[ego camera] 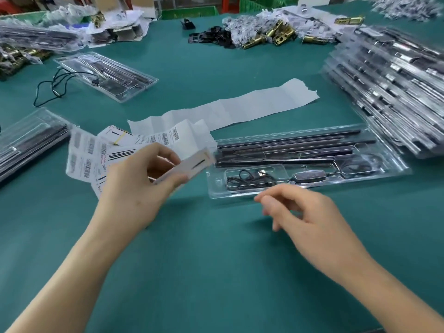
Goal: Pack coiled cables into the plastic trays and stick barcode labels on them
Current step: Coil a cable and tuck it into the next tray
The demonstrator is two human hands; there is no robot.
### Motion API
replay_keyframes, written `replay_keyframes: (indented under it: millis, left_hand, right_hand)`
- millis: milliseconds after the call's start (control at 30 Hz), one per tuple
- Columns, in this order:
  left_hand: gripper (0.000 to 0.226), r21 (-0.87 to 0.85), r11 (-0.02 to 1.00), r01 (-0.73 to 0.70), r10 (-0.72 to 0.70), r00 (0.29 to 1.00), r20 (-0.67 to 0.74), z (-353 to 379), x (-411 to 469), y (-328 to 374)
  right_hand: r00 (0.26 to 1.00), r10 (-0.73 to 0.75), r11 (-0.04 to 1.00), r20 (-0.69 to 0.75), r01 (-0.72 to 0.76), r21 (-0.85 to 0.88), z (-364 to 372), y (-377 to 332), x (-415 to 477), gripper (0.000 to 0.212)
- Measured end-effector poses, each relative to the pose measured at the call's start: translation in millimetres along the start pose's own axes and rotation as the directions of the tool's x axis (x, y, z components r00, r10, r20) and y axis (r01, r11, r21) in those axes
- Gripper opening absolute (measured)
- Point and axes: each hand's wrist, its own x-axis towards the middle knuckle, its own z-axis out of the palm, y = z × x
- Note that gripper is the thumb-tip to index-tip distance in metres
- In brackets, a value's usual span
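Note:
A clear plastic tray (394, 168) lies in front of me on the green table, holding long black bars and a coiled black cable (247, 180) in its near-left pocket. My left hand (141, 186) grips a stack of white label sheets (189, 165), tilted, just left of the tray. More barcode label sheets (83, 159) lie under and behind that hand. My right hand (302, 212) hovers at the tray's near edge, fingers loosely curled, holding nothing I can see.
A long strip of empty label backing (252, 104) runs behind the tray. Packed trays are stacked at the right (389, 85) and left (28, 140). Another tray (108, 75) with a loose black cable (55, 85) sits far left. Brass hardware and bags crowd the far edge.

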Motion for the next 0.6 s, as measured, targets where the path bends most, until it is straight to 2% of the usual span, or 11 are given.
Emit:
replay_keyframes:
  millis: [67, 100, 167, 267, 367, 400, 467, 600]
  left_hand:
    - [0.022, -0.196, 0.981, -0.01, 0.052, 0.977, 0.208, 12.3, -3.1, 20.1]
    - [0.021, -0.245, 0.969, -0.011, 0.087, 0.95, 0.301, 21.6, -5.3, 28.5]
    - [0.019, -0.247, 0.965, -0.092, 0.186, 0.902, 0.389, 41.6, -6.8, 37.1]
    - [0.012, -0.169, 0.927, -0.336, 0.375, 0.853, 0.363, 55.6, 4.5, 35.7]
    - [0.037, 0.138, 0.835, -0.533, 0.441, 0.797, 0.412, 52.7, 23.7, 27.5]
    - [0.043, 0.212, 0.803, -0.557, 0.427, 0.786, 0.447, 52.5, 27.0, 25.1]
    - [0.043, 0.249, 0.784, -0.568, 0.406, 0.774, 0.486, 53.6, 31.2, 23.5]
    - [0.04, 0.162, 0.823, -0.544, 0.419, 0.775, 0.473, 53.5, 39.1, 21.9]
  right_hand:
    - [0.979, 0.159, 0.949, 0.13, -0.188, 0.252, 10.7, -3.1, -2.8, 0.008]
    - [0.961, 0.206, 0.894, 0.184, -0.262, 0.365, 15.2, -5.1, -3.6, 0.009]
    - [0.945, 0.249, 0.802, 0.213, -0.324, 0.502, 18.4, -6.8, -5.3, 0.013]
    - [0.925, 0.368, 0.737, 0.096, -0.353, 0.576, 7.6, -2.1, -7.9, 0.019]
    - [0.848, 0.53, 0.679, -0.033, -0.4, 0.616, -8.3, 8.8, -12.1, 0.02]
    - [0.828, 0.559, 0.655, -0.045, -0.407, 0.636, -11.5, 10.7, -13.6, 0.019]
    - [0.81, 0.585, 0.617, -0.039, -0.413, 0.669, -12.7, 11.4, -16.0, 0.019]
    - [0.802, 0.597, 0.584, 0.004, -0.438, 0.683, -3.4, 7.0, -16.0, 0.018]
